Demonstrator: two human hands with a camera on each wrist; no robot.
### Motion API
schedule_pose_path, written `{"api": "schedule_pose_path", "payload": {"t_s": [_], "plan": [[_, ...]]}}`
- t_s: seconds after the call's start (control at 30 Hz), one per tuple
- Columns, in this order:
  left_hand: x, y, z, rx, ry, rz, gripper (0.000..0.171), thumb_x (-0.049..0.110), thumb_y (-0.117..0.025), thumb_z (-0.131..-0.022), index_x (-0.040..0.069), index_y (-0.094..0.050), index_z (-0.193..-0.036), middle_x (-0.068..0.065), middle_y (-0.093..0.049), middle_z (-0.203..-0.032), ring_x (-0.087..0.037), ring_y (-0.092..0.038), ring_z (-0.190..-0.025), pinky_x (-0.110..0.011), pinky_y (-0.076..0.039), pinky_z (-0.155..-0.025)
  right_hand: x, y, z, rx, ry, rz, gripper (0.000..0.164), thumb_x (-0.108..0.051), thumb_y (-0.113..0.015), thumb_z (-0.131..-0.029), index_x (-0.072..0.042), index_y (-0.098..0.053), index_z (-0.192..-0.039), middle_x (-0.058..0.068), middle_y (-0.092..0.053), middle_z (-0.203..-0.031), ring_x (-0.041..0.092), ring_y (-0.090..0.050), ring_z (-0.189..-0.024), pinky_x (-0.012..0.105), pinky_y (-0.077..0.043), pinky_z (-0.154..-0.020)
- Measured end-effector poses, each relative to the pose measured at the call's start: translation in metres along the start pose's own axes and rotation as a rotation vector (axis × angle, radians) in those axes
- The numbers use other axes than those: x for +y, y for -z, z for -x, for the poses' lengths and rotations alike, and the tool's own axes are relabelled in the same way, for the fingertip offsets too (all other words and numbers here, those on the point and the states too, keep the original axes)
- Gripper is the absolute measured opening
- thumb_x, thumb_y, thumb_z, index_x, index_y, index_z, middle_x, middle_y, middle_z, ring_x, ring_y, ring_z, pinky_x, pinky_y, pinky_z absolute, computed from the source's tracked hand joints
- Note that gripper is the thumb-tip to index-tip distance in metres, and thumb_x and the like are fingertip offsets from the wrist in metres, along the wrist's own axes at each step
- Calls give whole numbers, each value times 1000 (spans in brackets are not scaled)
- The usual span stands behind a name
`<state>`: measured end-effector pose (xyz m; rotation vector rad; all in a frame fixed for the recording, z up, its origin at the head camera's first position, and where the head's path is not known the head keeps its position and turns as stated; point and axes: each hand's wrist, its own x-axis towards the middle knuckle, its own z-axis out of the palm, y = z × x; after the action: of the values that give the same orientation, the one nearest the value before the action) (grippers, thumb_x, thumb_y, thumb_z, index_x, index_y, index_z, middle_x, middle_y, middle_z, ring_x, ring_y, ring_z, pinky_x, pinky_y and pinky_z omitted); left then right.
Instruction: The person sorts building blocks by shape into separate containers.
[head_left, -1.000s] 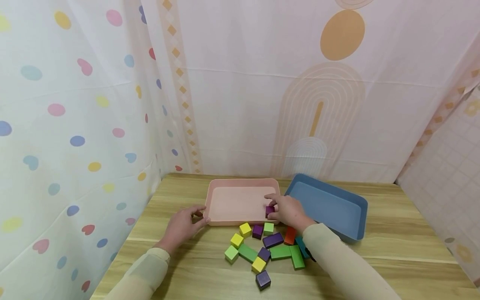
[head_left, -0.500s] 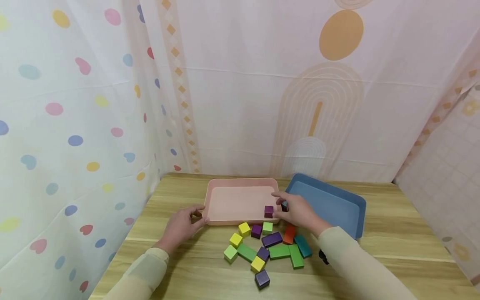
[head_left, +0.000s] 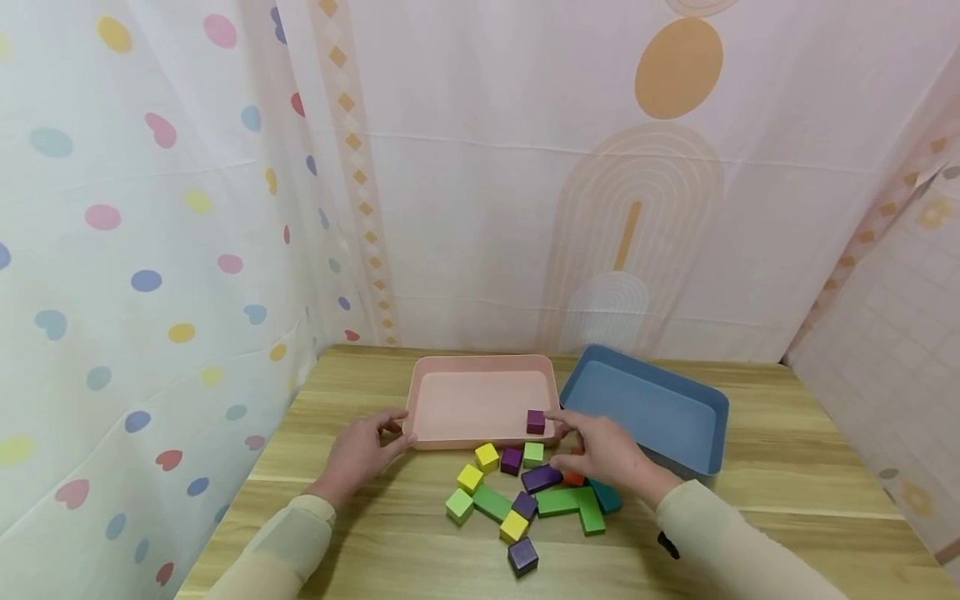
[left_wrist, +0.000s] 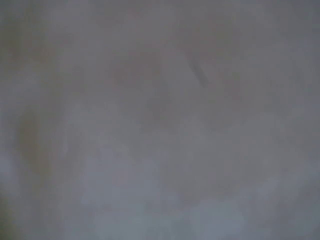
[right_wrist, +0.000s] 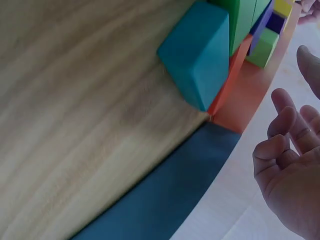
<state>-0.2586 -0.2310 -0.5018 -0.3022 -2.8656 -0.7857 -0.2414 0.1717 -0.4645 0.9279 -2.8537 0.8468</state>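
In the head view my left hand (head_left: 363, 457) touches the left side of the pink tray (head_left: 480, 363), fingertips and thumb at its front-left corner. A purple cube (head_left: 536, 422) sits inside that tray near its front-right corner. My right hand (head_left: 606, 450) hovers just right of this cube, over the tray's edge and the loose blocks, holding nothing. Its fingers are loosely bent in the right wrist view, thumb apart. Below it lies an orange-red block (head_left: 573, 479), partly hidden, and a teal block (right_wrist: 197, 55). The left wrist view is only a grey blur.
A blue tray (head_left: 723, 425) stands slanted right of the pink one. In front lie green blocks (head_left: 492, 503), yellow cubes (head_left: 487, 457), light green cubes (head_left: 459, 507), a dark purple block (head_left: 542, 477) and several purple cubes (head_left: 522, 556) on the wooden table (head_left: 795, 500). Curtains hang behind.
My right hand has let go of the purple cube, leaving it in the pink tray, and has moved right and then toward the loose blocks. My left hand stays at the tray.
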Motion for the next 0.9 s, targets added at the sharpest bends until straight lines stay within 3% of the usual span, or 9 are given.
{"api": "schedule_pose_path", "payload": {"t_s": [0.37, 0.7, 0.9], "plan": [[1, -1, -2, -2, -2, 13, 49, 43, -74, -89, 17, -66, -129, 4, -72, -98, -17, -65, -87, -43, -51, -78, -19, -10, 3, -213, 114, -145, 76, -27, -82, -83, -23, -45, -149, -4, -68, -118, 9, -54, -71, 23, -46, -63], [-1, -3, 0, 1, 9, 21, 48, 42, -74, -88, 18, -66, -129, 4, -72, -98, -16, -63, -85, -42, -51, -76, -30, -25, 0, -358, 187, -137, 81, -25, -84, -81, -21, -42, -150, -8, -65, -124, 7, -60, -111, 27, -49, -90], [-1, -3, 1, 6, 12, 17, 49, 44, -74, -89, 17, -66, -129, 3, -72, -98, -15, -63, -83, -41, -50, -75, -32, -32, 0, -351, 248, -78, 77, -16, -83, -82, -18, -45, -148, -13, -66, -116, 4, -59, -101, 24, -49, -84]]}}
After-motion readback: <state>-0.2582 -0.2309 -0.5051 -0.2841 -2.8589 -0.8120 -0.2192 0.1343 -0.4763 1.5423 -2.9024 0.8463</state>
